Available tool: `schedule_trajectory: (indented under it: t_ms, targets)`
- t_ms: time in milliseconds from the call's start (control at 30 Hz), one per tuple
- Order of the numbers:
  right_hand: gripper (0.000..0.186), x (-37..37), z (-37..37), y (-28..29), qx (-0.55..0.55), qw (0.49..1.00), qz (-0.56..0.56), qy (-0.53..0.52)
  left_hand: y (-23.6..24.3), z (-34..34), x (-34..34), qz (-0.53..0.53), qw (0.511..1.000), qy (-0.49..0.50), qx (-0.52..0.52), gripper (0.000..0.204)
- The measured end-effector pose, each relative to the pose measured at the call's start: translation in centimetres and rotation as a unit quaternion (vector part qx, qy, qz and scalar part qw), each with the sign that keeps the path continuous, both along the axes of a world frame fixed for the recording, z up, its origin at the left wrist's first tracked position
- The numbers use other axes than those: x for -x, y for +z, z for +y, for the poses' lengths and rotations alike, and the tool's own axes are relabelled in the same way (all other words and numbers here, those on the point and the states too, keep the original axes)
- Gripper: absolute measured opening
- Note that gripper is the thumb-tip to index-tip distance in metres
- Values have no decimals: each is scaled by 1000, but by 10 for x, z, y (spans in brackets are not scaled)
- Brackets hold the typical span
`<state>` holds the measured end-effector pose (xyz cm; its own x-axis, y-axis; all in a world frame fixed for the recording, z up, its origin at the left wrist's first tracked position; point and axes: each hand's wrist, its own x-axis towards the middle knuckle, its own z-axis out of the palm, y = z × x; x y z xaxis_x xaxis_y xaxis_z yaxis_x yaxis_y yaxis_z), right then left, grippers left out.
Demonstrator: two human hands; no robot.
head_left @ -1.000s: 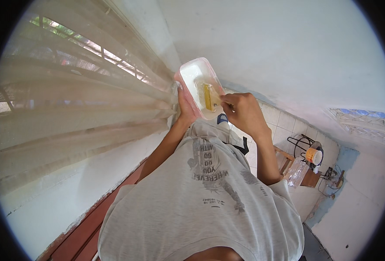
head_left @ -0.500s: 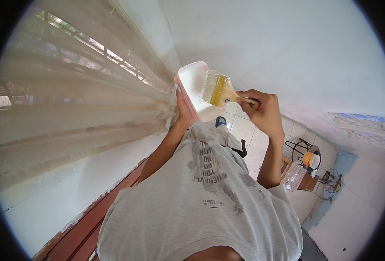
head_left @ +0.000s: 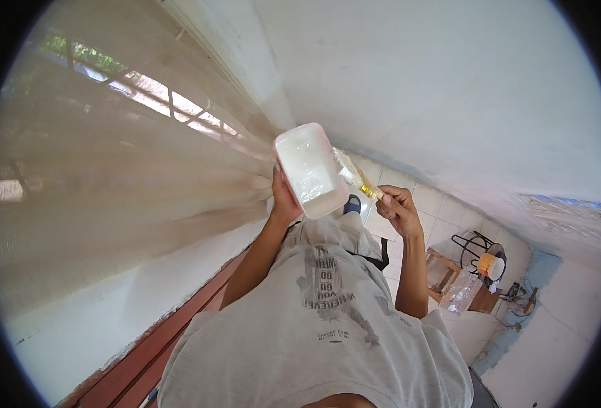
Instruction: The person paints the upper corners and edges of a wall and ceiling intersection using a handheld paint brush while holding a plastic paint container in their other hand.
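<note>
My left hand grips a pink plastic tub by its left side, fingers partly hidden behind it. White paint coats the tub's inside, and its open top tilts toward me. At the tub's right edge is a wide paintbrush, its bristles thick with white paint. My right hand is closed round the brush's handle. The brush is turned nearly edge-on, bristles pointing up and left; whether they touch the rim I cannot tell.
Left, a sheer curtain hangs over a barred window. A white wall rises ahead and right. On the tiled floor at right stand a wooden stool, an orange-and-white container and tangled cables.
The brush has come down from over the tub's inside to its right edge and turned edge-on. Both hands are lower in view, and the tub's inside faces me more.
</note>
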<state>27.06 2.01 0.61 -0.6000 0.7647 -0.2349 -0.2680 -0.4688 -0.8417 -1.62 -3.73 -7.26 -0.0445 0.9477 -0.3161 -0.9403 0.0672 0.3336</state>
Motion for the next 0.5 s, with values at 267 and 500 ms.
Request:
schedule_trajectory:
  t_ms: [267,500]
  targets:
    - [44,69,69,-95,-56,978,-191,61,-14,-61,33,128,982,43,135,71]
    - [45,176,158,-313,-215,904,-370,-4,-97,-106,39,34,979,14,202,79]
